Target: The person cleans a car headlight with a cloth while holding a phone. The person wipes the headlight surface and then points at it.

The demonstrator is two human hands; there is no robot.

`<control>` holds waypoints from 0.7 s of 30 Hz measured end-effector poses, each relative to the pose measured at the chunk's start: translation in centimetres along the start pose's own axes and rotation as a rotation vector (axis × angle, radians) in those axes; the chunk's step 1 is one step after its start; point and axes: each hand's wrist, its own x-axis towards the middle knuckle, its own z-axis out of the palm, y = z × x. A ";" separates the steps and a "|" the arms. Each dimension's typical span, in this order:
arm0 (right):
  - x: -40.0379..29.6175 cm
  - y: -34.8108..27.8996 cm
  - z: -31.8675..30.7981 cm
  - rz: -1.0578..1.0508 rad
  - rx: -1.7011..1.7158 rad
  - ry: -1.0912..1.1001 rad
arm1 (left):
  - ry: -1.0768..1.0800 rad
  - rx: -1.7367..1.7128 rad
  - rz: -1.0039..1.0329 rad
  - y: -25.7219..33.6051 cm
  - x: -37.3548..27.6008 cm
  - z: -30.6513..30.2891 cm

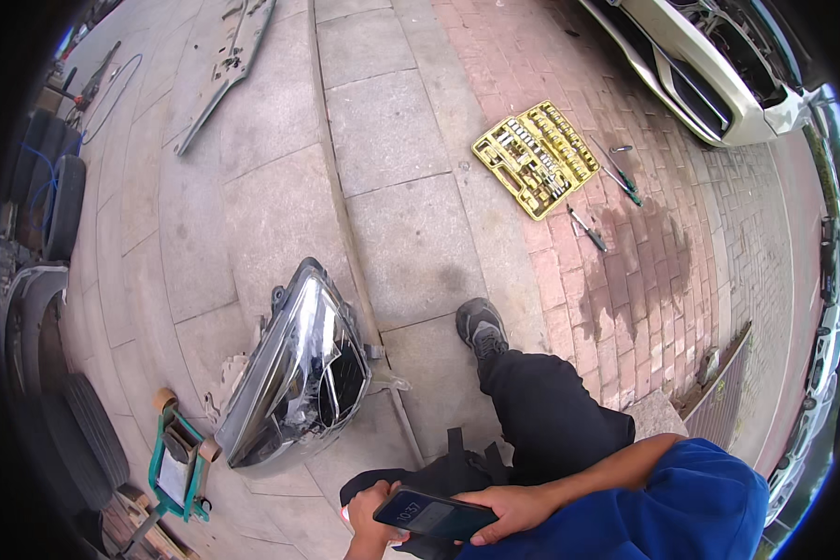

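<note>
My right hand (514,511) grips a dark smartphone (437,518) by one end, low in the view above my lap. Its screen is lit and bears writing. At the phone's other end is my left hand (369,514), its fingers curled around a small white-and-red thing (345,515) that is mostly hidden by the hand and phone. Ahead of the left hand, a car headlight assembly (308,371) with a clear lens rests on the stone paving. My knee and one dark shoe (481,325) are beside it.
A yellow socket set case (536,159) lies open on red bricks, with a ratchet (588,229) and screwdriver (626,183) nearby. A car with a light bumper (714,91) stands upper right. Left are tyres (94,427), a green wheeled jack (176,465) and a long panel (231,73).
</note>
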 end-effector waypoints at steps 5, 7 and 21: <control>-3.8 -9.6 1.2 0.031 -0.125 0.067 | 0.319 -0.289 0.139 -9.5 -3.5 8.5; -7.4 -13.2 2.5 0.037 -0.126 0.158 | -0.033 -0.220 -0.123 2.2 -6.6 -7.3; -24.3 -46.3 10.3 -0.344 -0.013 0.408 | 0.034 -0.257 -0.150 31.3 7.6 -43.8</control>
